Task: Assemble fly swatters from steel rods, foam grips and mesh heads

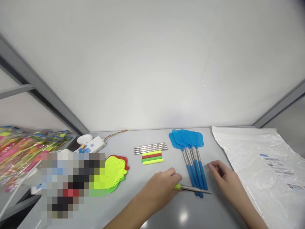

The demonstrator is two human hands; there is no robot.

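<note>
My left hand [160,187] is closed around the yellow-green handle [177,187] of a metal telescopic rod [195,189]. The rod points right, across the handle ends of several blue fly swatters [190,143] lying in a fanned bundle. Just right of those handles, my right hand [224,178] has its thumb and finger pinched together; whatever the tips may hold is too small to make out. Beyond my left hand lie several loose metal rods [151,148] and several coloured handles [152,157] in yellow, red and green. Yellow, red and green swatter heads [114,171] are stacked on the left.
A white plastic mailing bag [267,165] with a label covers the right side of the table. At the left back are a white power strip [92,145] and a pile of colourful wrapped items [26,149]. A blurred block hides the near left. A white wall [152,79] rises behind.
</note>
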